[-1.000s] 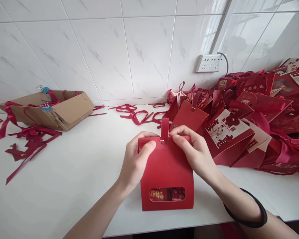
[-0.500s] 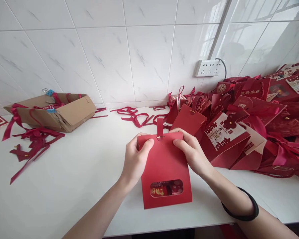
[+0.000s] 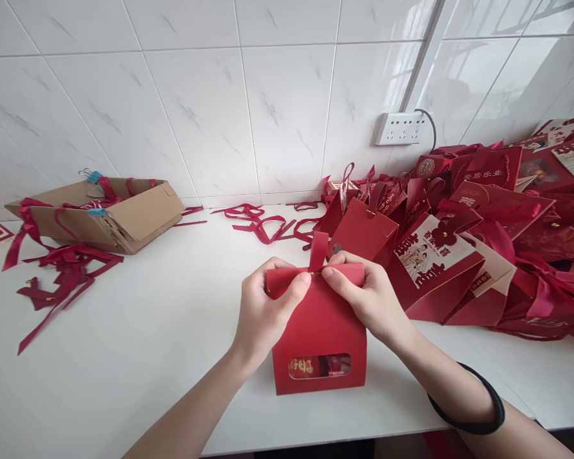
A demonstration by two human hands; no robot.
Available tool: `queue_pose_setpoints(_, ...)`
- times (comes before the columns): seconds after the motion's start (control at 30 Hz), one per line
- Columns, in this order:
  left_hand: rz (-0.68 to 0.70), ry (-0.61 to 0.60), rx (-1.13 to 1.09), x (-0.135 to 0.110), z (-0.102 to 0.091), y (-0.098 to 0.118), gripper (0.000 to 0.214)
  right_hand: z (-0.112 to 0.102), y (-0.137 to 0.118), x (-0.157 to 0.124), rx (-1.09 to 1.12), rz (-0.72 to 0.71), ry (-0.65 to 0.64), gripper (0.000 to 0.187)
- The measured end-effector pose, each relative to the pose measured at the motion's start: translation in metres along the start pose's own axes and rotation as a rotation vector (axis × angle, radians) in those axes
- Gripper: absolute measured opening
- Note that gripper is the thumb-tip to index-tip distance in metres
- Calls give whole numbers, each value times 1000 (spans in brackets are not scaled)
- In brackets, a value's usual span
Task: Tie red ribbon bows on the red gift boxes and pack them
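On the white worktop (image 3: 148,331), against the tiled wall: one open cardboard box (image 3: 110,213) at far left, draped with red ribbons and carrying a blue clip on its rim. Loose ribbon scraps (image 3: 62,271) lay in front of it; more ribbon loops (image 3: 263,224) lay at the back centre. At right, a large heap of red gift bags (image 3: 483,236) reached from the wall socket (image 3: 402,127) to the near edge, its closest bags just behind and beside the right hand.

Centre front: one red gift box (image 3: 318,331), standing upright on the worktop, long axis vertical, its window panel facing the camera, its folded top edge running left to right. A short ribbon tab (image 3: 318,250) with a gold stud stood up from the middle of that top.

Left hand (image 3: 263,312) was pinching the top fold left of the tab, thumb in front. Right hand (image 3: 370,299) was pinching the fold right of the tab; a black bangle (image 3: 478,414) sat on that forearm.
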State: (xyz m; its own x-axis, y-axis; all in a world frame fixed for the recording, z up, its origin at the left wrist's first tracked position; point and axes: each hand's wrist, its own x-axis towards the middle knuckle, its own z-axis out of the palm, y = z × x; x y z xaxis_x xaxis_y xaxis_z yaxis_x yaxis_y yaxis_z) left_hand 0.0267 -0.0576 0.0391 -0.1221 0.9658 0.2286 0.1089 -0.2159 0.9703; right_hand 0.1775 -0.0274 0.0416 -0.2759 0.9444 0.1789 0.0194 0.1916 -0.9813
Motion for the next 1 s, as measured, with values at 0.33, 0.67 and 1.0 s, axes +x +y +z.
queue_pose_setpoints(0.33,-15,40,36,0,1,0,28,1,0,-1,-88,15,82,37)
queue_pose_setpoints(0.67,-76,22,-57,2,0,-1,27,-4,11,3,64,-27,-43,24)
queue_pose_setpoints(1.0,-322,-49,-513,30,-23,-8,43,-25,7,20,367,331,-215,26)
